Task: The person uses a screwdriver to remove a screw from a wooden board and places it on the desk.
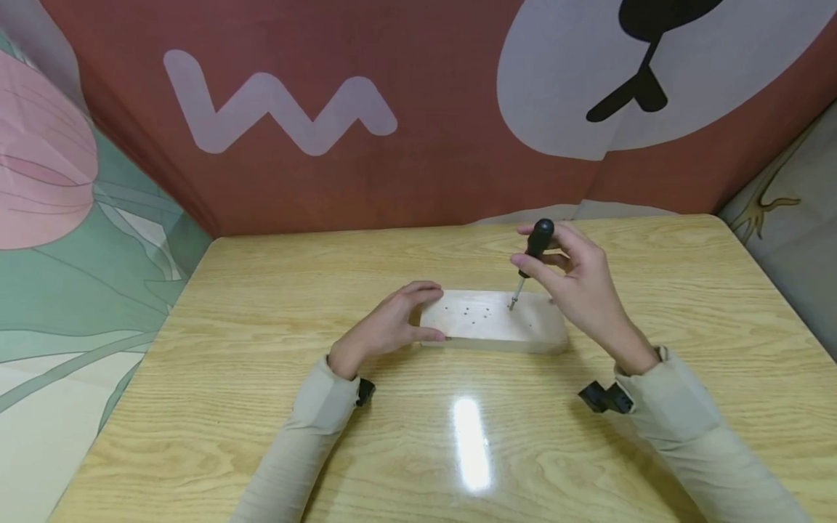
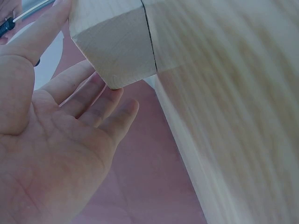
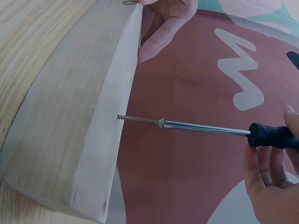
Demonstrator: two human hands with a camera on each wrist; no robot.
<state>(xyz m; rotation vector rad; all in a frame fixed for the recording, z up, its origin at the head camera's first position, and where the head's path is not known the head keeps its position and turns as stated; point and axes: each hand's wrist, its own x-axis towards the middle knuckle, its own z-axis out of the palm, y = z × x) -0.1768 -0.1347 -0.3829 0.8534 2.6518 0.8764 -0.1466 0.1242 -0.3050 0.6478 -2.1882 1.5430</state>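
A pale wooden block (image 1: 503, 333) with several small holes in its top lies on the table. My left hand (image 1: 389, 319) holds the block's left end, thumb along the near side and fingers at the far side. In my right hand (image 1: 585, 287) is a screwdriver (image 1: 540, 238) with a black handle, gripped between thumb and fingers and tilted slightly. Its metal shaft (image 3: 205, 127) meets the head of a long screw (image 3: 140, 120) in the right wrist view. The screw's tip sits at the block's top face, with most of the thread exposed.
The wood-grain table (image 1: 261, 363) ends at a red printed backdrop (image 1: 445, 181) behind the block. Patterned cloth (image 1: 78, 305) hangs at the left, and more at the right. A small black device (image 1: 604, 397) is on the right wrist.
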